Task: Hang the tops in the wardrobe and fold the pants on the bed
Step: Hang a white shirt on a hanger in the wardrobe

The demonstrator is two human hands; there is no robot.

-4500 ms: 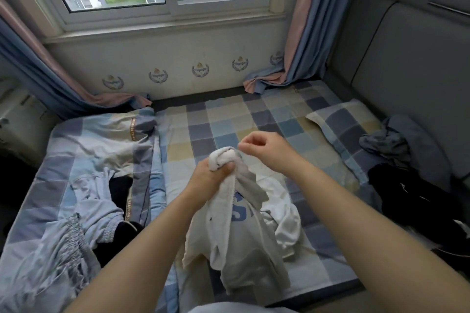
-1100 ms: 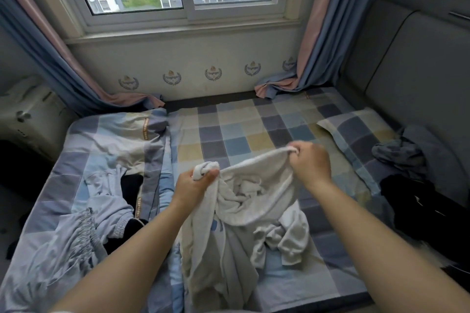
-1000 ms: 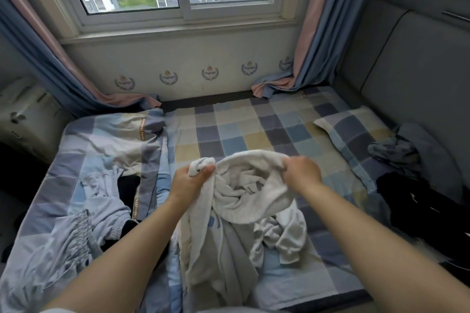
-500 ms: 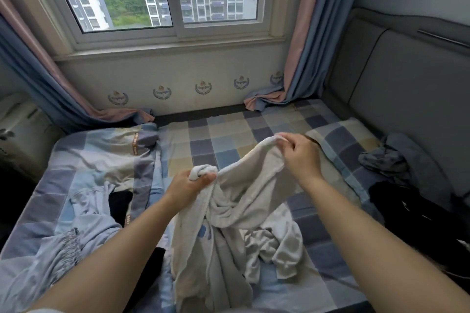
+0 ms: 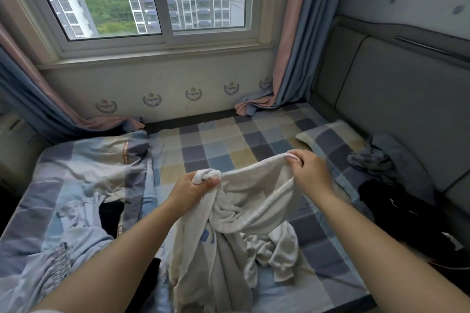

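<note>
Holding a white garment (image 5: 244, 213) above the bed (image 5: 229, 145), the left hand (image 5: 195, 187) grips a bunch and the right hand (image 5: 309, 173) pinches its edge. Dark clothes (image 5: 396, 213) at three o'clock lie unsorted; little looks done.

White top (image 5: 256, 193): soft matt cloth, fleecy, nubbly texture, creased. Bed (image 5: 229, 145) sheet: checked woven cloth, matt, smooth. Duvet (image 5: 76, 175): thin crumpled cloth, slight sheen. Headboard (image 5: 396, 99): grey padded upholstery, matt. Curtain (image 5: 292, 58): smooth draped fabric. Window frame (image 5: 165, 40): glossy white plastic.
</note>
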